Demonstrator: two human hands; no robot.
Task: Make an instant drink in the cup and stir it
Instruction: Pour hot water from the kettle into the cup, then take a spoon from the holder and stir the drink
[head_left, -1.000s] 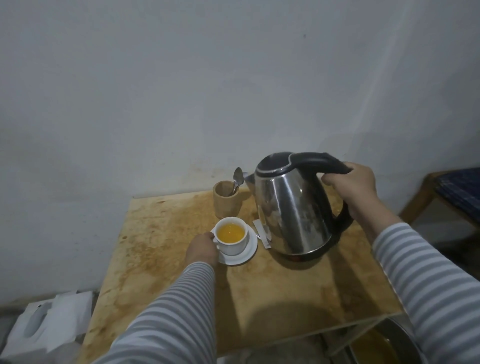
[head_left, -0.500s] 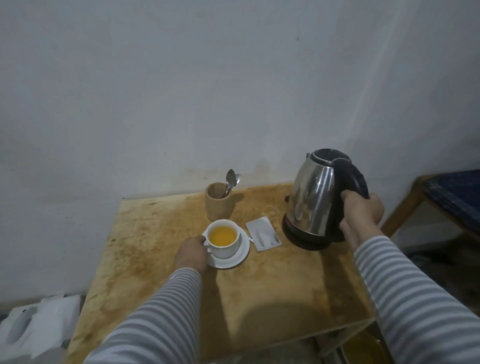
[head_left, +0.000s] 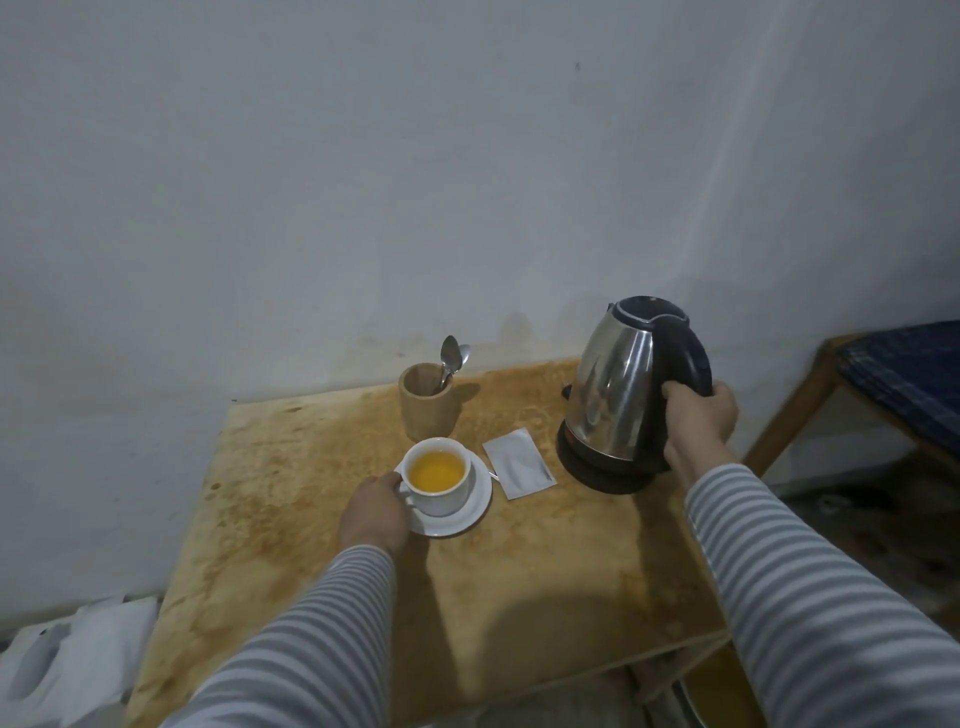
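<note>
A white cup (head_left: 441, 491) filled with orange-yellow liquid stands on a white saucer (head_left: 475, 512) near the middle of the wooden table (head_left: 545, 571). My left hand (head_left: 375, 514) grips the cup's handle on its left side. To the right, a steel kettle (head_left: 613, 400) with a black handle stands upright on its black base. My right hand (head_left: 698, 415) is wrapped around that handle. Between cup and kettle lies a flat white sachet (head_left: 519, 463). Behind the cup, a wooden holder (head_left: 427, 410) has two spoons (head_left: 450, 358) in it.
The table stands against a pale wall. A wooden seat with a dark blue cushion (head_left: 904, 379) is at the right. White tissue or packaging (head_left: 67, 660) lies on the floor at the lower left. A metal vessel (head_left: 685, 701) shows under the table's right edge.
The kettle has gone from held tilted beside the cup to standing upright on its base at the right. My right hand still holds its handle. My left hand stayed at the cup.
</note>
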